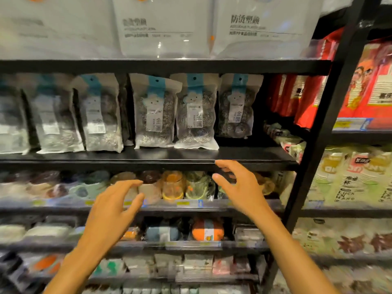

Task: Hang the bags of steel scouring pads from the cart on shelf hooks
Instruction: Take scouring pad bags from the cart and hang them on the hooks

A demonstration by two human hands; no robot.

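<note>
A: How are the bags of steel scouring pads (157,115) expected to handle?

B: Light and soft-sided, it is judged. A row of them is seen above the middle shelf, blurred at the left and sharper toward the right, with coiled wire balls stacked inside clear film. The film is probably slippery and easily crumpled, so a bag is best pinched by its blue header strip (156,88), just beside the punched hole.

A: And the hands?

B: Nothing is held. The left hand (114,206) is raised below the row with its fingers loosely spread. The right hand (235,185) is likewise released, its fingertips just under the front edge of the shelf board (148,160). The cart is not shown, so no bag waiting to be hung can be located.

A: What is found around, and what is in the way?

B: White pouches (163,28) are stood on the shelf above, and coloured cups (172,185) are packed behind the hands. The hooks cannot be made out behind the headers. The bags are crowded, touching or overlapping, so a neighbour could be knocked askew. The rightmost bag (236,109) appears set back, and room is judged likeliest in front of it. Beyond it, reach is bounded by a black upright (331,102), with red packets (297,98) close beside.
</note>
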